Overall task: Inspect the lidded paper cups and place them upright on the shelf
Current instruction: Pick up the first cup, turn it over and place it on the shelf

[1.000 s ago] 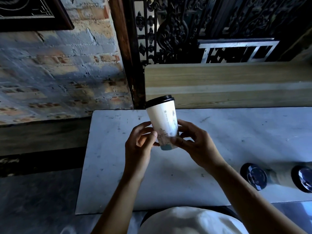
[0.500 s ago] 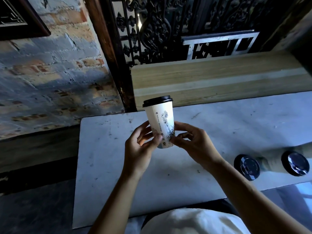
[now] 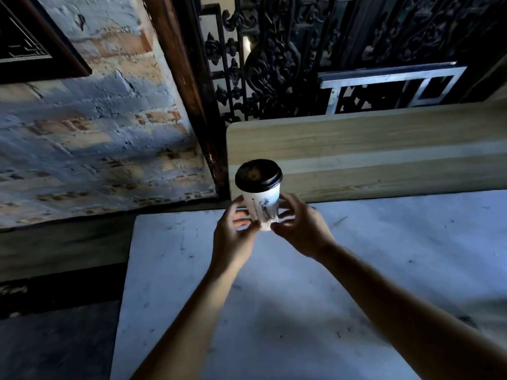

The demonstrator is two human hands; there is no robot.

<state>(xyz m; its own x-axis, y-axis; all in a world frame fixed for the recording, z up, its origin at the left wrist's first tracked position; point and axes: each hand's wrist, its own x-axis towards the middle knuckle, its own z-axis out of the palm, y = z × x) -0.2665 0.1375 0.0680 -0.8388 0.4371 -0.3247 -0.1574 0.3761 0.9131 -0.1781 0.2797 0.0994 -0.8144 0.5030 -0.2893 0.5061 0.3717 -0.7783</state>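
Observation:
A white paper cup [image 3: 262, 204] with a black lid and a dark line drawing stands upright in the air, its lid tipped slightly toward me. My left hand [image 3: 236, 237] grips its lower left side with thumb and fingers. My right hand [image 3: 299, 229] grips the lower right side the same way. The cup sits just in front of the left end of the pale wooden shelf [image 3: 384, 149], above the far left part of the white marble table [image 3: 356, 270].
A brick wall [image 3: 96, 149] fills the left, with a dark wooden post [image 3: 189, 100] beside the shelf's left end. Ornate black ironwork [image 3: 274, 58] and a white frame [image 3: 389, 83] stand behind the shelf. The table's left edge [image 3: 126, 270] drops to a dark floor.
Both hands have carried the cup away from me toward the shelf's left end. The view has shifted, and the two cups lying at the table's right have left the frame.

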